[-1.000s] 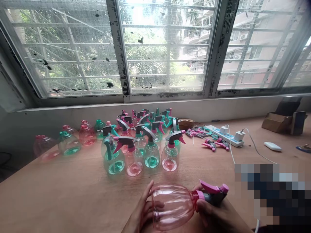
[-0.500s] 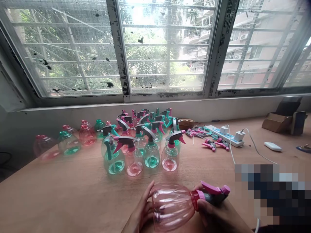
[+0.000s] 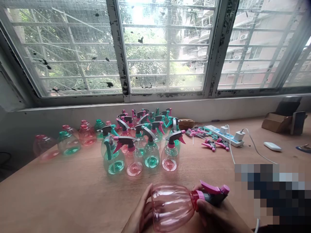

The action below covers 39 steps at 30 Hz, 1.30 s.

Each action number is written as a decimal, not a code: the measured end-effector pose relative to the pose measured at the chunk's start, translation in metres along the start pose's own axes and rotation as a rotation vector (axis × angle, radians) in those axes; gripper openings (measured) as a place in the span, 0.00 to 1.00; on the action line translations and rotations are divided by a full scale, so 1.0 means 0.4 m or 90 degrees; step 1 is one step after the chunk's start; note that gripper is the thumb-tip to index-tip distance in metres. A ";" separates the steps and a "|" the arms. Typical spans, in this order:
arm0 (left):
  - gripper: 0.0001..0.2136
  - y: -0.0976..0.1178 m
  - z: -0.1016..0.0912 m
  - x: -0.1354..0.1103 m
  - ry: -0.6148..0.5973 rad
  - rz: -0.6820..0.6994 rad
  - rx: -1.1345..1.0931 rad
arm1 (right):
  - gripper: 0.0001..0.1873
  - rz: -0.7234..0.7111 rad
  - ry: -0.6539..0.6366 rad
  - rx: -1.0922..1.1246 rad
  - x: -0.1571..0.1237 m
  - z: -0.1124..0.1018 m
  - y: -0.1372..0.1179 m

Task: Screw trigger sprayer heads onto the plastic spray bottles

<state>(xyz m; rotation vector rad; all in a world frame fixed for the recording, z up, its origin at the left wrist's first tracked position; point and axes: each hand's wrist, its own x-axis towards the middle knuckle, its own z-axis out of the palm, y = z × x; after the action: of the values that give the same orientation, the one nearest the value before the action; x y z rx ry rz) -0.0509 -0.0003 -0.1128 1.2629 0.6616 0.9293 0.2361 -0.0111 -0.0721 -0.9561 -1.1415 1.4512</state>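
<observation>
A clear pink spray bottle (image 3: 172,205) lies on its side between my hands near the front edge of the table. Its base faces left, and a pink and grey trigger head (image 3: 213,193) sits on its neck at the right. My left hand (image 3: 143,210) is wrapped round the base end, some fingers showing through the plastic. With thumb and fingers, my right hand (image 3: 213,212) grips the pink collar at the neck. Beyond them stands a group of pink and green spray bottles (image 3: 152,157) with trigger heads fitted.
Open-necked bottles without heads, such as a green one (image 3: 69,144), stand at the left. Loose trigger heads (image 3: 215,144) lie by a white power strip (image 3: 225,134) with plugged-in chargers. At the right are a white mouse-shaped object (image 3: 272,146), a cardboard box (image 3: 277,122) and a blurred-out patch.
Almost nothing differs. The held bottle and both hands have shifted very slightly to the left.
</observation>
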 end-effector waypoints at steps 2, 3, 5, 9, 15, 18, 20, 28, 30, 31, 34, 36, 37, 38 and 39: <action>0.49 0.002 0.010 0.004 -0.001 0.030 0.021 | 0.23 -0.001 0.003 0.007 0.001 -0.003 0.004; 0.47 0.006 0.015 0.007 0.003 0.044 0.034 | 0.23 -0.003 0.006 0.012 0.001 -0.004 0.005; 0.43 0.015 0.024 0.012 0.009 0.059 0.057 | 0.23 -0.006 0.006 0.017 0.001 -0.006 0.008; 0.51 0.026 0.017 0.008 0.005 0.021 0.066 | 0.22 -0.013 0.003 0.002 0.001 -0.006 0.012; 0.50 0.013 -0.013 -0.007 -0.030 0.005 0.034 | 0.22 -0.015 0.001 -0.008 0.003 -0.005 0.016; 0.47 0.019 -0.009 0.001 -0.038 0.036 0.044 | 0.23 -0.013 0.002 -0.015 0.002 -0.008 0.015; 0.47 0.027 -0.001 0.008 -0.043 0.055 0.055 | 0.23 -0.010 0.004 -0.016 0.001 -0.009 0.013; 0.57 0.021 0.006 0.004 -0.003 0.036 0.057 | 0.22 -0.005 -0.007 0.006 -0.001 0.002 0.005; 0.57 0.018 0.002 0.001 -0.009 0.034 0.047 | 0.22 -0.009 -0.011 0.024 0.000 0.006 0.004; 0.55 0.017 0.001 0.000 -0.015 0.030 0.046 | 0.22 -0.016 -0.010 0.030 0.000 0.007 0.004; 0.50 0.020 -0.001 0.003 -0.021 0.016 0.059 | 0.21 -0.034 0.006 0.035 0.002 0.007 0.005; 0.51 0.023 0.003 0.007 -0.008 0.034 0.072 | 0.22 -0.028 0.015 0.042 0.004 0.008 0.006; 0.51 0.024 0.007 0.009 -0.002 0.049 0.078 | 0.23 -0.020 0.022 0.052 0.004 0.009 0.005; 0.51 0.026 0.011 0.010 0.001 0.063 0.083 | 0.24 -0.010 0.031 0.064 0.005 0.012 0.004; 0.50 0.029 0.015 0.010 0.004 0.072 0.086 | 0.24 0.002 0.042 0.076 0.006 0.017 0.001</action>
<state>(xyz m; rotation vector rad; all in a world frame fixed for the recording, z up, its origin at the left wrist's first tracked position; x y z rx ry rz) -0.0465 0.0006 -0.1001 1.4298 0.6725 0.9938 0.2292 -0.0101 -0.0708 -0.9157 -0.9943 1.4623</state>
